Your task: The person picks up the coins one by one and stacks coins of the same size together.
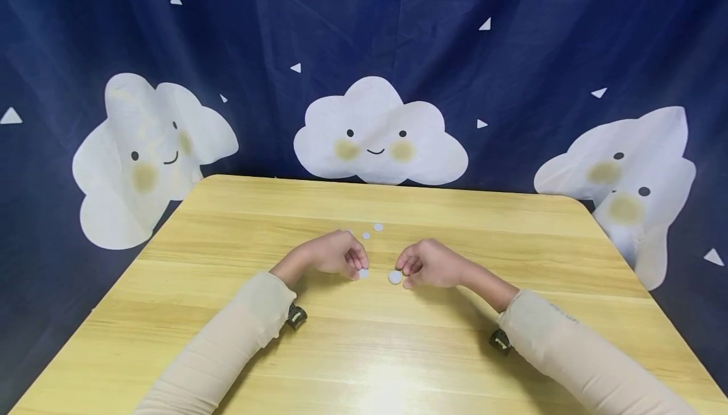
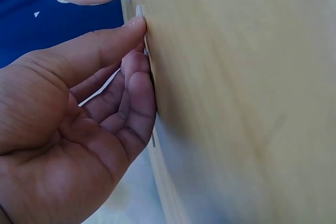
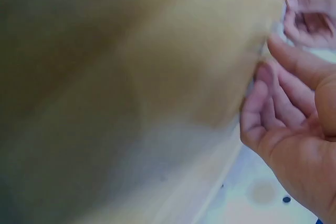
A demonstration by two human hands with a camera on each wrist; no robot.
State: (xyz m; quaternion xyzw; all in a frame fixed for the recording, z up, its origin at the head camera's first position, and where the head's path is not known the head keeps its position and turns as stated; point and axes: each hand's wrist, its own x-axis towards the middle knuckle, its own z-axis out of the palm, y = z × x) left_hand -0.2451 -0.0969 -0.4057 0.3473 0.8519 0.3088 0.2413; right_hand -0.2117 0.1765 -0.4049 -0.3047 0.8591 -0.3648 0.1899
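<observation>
The work looked partly done. Near the middle of the table [image 1: 387, 352], a little white pile [image 1: 395, 276] sat by the right hand [image 1: 435, 264], and from the left wrist it looked like more than one round piece, one on top of the other. I could not count them. What seemed to be left was the rest: the left disc [image 1: 363, 273] was not on the pile, and two more lay farther off, a small disc [image 1: 366, 235] and a far disc [image 1: 378, 227], with no hand on them. The left hand [image 1: 341, 254] pinched the left disc with its finger and thumb, low down by the wood. The right hand had its fingers bent and seemed to pinch the edge of the pile. The left disc and the pile were both between the two hands, near each other but not touching. The other two lay past the hands, a bit nearer the left one.
</observation>
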